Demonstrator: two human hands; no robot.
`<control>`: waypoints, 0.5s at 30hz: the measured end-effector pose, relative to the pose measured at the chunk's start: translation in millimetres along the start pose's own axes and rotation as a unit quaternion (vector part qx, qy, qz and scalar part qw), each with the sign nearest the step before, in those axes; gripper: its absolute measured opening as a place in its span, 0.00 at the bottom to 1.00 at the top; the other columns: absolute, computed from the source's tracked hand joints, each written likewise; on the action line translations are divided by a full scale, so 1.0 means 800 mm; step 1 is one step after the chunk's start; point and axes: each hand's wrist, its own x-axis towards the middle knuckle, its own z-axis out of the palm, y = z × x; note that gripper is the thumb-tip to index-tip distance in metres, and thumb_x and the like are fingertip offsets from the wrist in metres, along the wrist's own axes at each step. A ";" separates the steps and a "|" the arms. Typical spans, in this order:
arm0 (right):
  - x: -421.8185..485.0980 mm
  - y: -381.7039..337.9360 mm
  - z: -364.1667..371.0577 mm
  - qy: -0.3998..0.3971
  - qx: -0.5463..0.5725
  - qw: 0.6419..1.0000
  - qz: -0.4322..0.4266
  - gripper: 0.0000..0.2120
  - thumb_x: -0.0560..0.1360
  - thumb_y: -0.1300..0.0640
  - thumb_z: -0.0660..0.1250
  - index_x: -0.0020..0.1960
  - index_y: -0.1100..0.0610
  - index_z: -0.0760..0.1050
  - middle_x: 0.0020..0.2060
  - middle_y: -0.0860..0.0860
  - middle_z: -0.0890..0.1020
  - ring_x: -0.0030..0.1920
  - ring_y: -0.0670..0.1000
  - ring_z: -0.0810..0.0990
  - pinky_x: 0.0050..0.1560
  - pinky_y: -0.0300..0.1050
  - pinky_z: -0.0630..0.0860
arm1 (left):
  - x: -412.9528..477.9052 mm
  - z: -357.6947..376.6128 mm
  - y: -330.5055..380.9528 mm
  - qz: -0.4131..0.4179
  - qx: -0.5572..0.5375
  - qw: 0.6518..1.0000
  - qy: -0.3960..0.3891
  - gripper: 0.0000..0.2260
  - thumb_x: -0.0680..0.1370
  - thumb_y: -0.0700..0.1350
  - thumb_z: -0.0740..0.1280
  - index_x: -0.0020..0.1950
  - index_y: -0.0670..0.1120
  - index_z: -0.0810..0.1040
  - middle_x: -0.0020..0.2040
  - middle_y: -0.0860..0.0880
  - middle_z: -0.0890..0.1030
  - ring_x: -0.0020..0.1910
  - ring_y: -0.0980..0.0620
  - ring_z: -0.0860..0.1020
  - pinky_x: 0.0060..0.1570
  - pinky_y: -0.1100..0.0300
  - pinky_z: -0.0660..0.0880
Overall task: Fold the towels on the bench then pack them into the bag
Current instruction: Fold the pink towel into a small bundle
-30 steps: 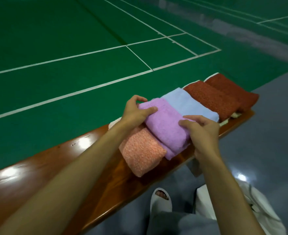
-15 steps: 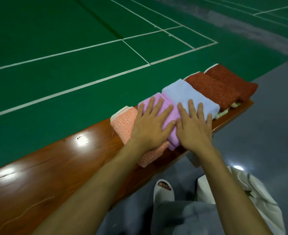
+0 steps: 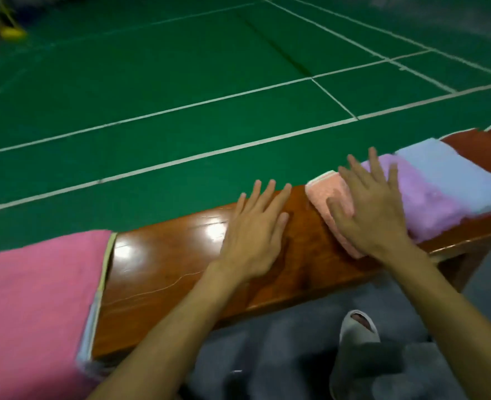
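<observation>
Left hand (image 3: 253, 238) and right hand (image 3: 371, 217) flat, fingers (image 3: 268, 193) straight, holding nothing. Pink towel (image 3: 36, 298) looks soft and floppy, I'd pinch its corners.

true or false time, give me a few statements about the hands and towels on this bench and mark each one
1. The right hand lies flat on the peach towel. True.
2. The left hand grips the pink towel. False: it is open over the bare bench, apart from that towel.
3. The purple towel sits between the peach towel and the light blue towel. True.
4. The pink towel lies on the court floor. False: it lies on the bench.
</observation>
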 end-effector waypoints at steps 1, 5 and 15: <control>-0.004 -0.035 0.018 -0.026 0.014 0.998 -0.053 0.32 0.77 0.43 0.56 0.72 0.63 0.73 0.76 0.60 0.70 0.81 0.63 0.56 0.79 0.68 0.51 | -0.029 -0.017 -0.029 -0.024 0.013 1.000 0.001 0.24 0.87 0.54 0.48 0.84 0.56 0.54 0.84 0.51 0.55 0.84 0.49 0.47 0.81 0.50 0.44; -0.037 -0.155 0.067 -0.116 0.041 0.971 -0.205 0.32 0.78 0.42 0.55 0.73 0.62 0.73 0.77 0.58 0.69 0.81 0.61 0.57 0.79 0.65 0.57 | -0.132 -0.076 -0.129 -0.106 0.051 0.993 0.006 0.25 0.86 0.56 0.46 0.84 0.55 0.55 0.84 0.52 0.55 0.84 0.51 0.47 0.82 0.50 0.47; -0.047 -0.448 0.135 -0.272 0.205 0.909 -0.239 0.22 0.81 0.39 0.61 0.70 0.50 0.72 0.65 0.51 0.78 0.65 0.54 0.74 0.65 0.53 0.72 | -0.366 -0.177 -0.340 -0.348 0.111 0.921 0.137 0.21 0.85 0.50 0.56 0.76 0.44 0.72 0.74 0.41 0.75 0.74 0.40 0.71 0.70 0.45 0.69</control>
